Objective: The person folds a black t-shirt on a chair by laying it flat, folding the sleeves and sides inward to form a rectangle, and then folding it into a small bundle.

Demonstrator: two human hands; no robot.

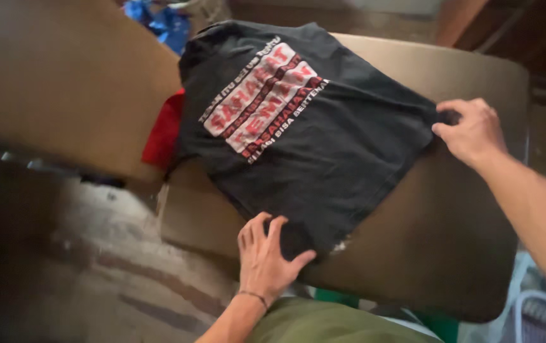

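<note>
A: We have the black T-shirt [311, 146] lying flat on the brown surface [470, 76], printed side up, with its red and white block of lettering toward eleven o'clock. It sits a little askew, one corner pointing down to six o'clock.

B: And our left hand [266, 257]?

A: At six o'clock, fingers spread wide and pressed flat on the lower corner of the cloth. It grips nothing. We judge it is there as a weight, so the fabric cannot slide on the smooth top.

B: The right hand [473, 130] looks different.

A: It does. At three o'clock it is closed to a narrow pinch on the shirt's edge, thumb and fingers curled over a fold of black cloth. With one corner pinned and the other pinched, the fabric between them lies fairly taut, and only soft creases run across the middle.

B: What is that red thing [164, 136] at nine o'clock?

A: A piece of red cloth, peeking out from under the shirt's left edge; most of it is covered, so we cannot tell what sort of garment it is. Something blue [159, 22] is at eleven o'clock past the surface, too blurred to name.

B: And near us?

A: Olive-green trousers [330, 324] at the bottom, so we stand close against the surface's near edge.
</note>
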